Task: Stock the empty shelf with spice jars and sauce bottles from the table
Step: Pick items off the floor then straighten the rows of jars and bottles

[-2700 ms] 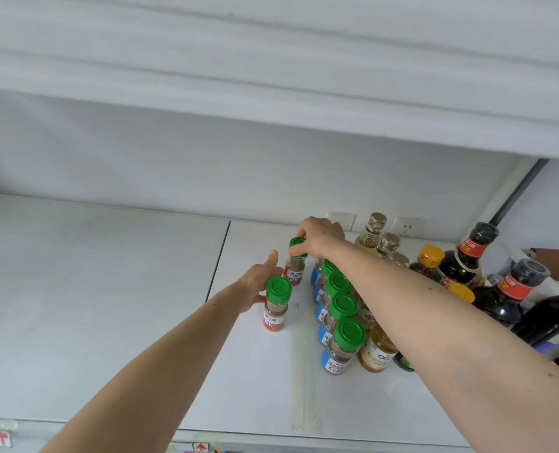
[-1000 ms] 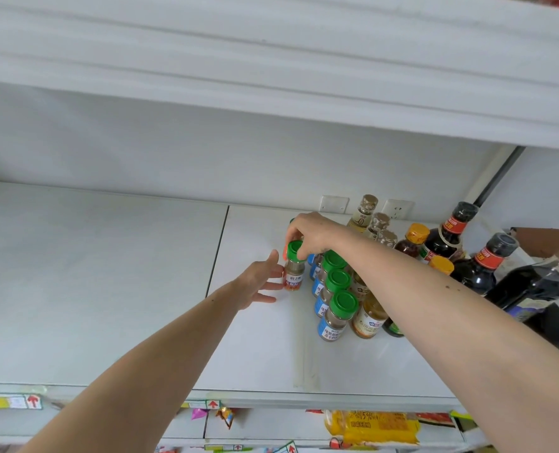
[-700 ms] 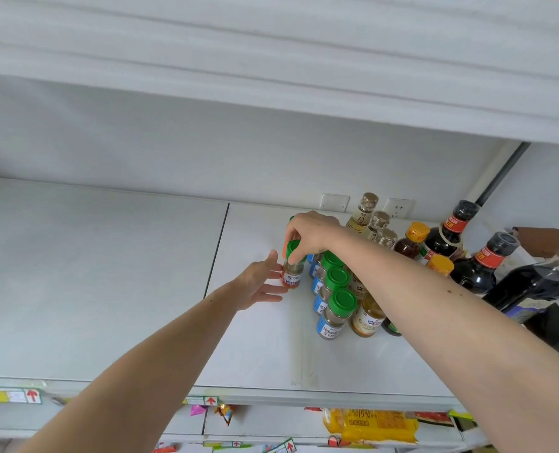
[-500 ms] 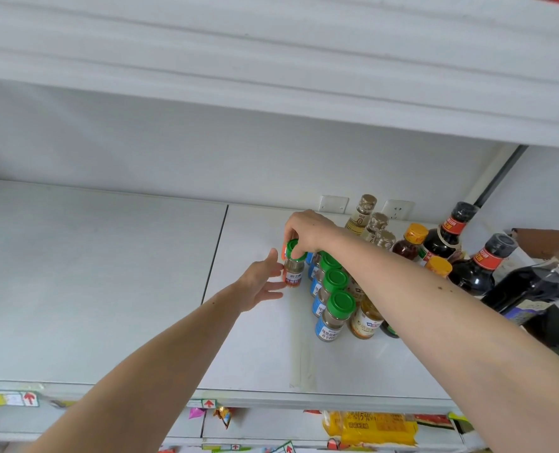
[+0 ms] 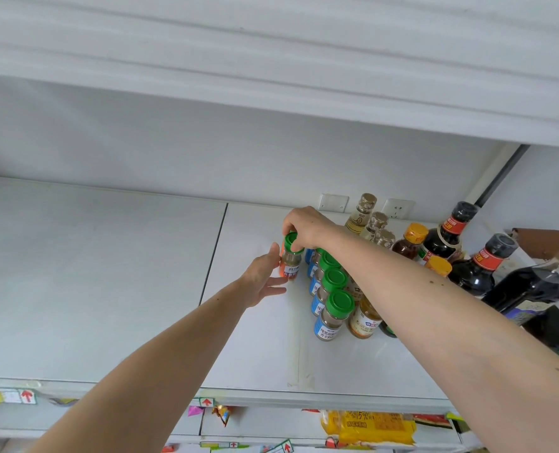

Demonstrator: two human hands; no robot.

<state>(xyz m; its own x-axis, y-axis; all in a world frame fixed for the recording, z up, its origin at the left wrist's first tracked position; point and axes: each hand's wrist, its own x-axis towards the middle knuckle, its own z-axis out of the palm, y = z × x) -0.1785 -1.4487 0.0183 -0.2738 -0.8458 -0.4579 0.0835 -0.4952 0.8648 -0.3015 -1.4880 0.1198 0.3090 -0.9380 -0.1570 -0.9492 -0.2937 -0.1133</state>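
My right hand (image 5: 306,225) grips the green cap of a small spice jar (image 5: 290,264) with an orange-red label, standing on the white shelf (image 5: 108,273). My left hand (image 5: 261,278) is beside that jar on its left, fingers spread and straight, thumb close to the glass. Right of the jar runs a row of green-capped spice jars (image 5: 332,317) with blue labels. Behind them stand amber sauce bottles (image 5: 364,320), clear bottles (image 5: 361,212) and dark soy bottles (image 5: 482,268).
The left shelf panel and the front strip of the right panel are bare. The shelf above (image 5: 271,76) overhangs low. A dark bottle (image 5: 533,289) leans in at the far right. Price tags line the shelf's front edge (image 5: 26,396); packets (image 5: 369,426) sit on the shelf below.
The orange-labelled jar my left hand held has been set at the left of the row. My right hand now holds its cap, and my left hand has let go and opened beside it.
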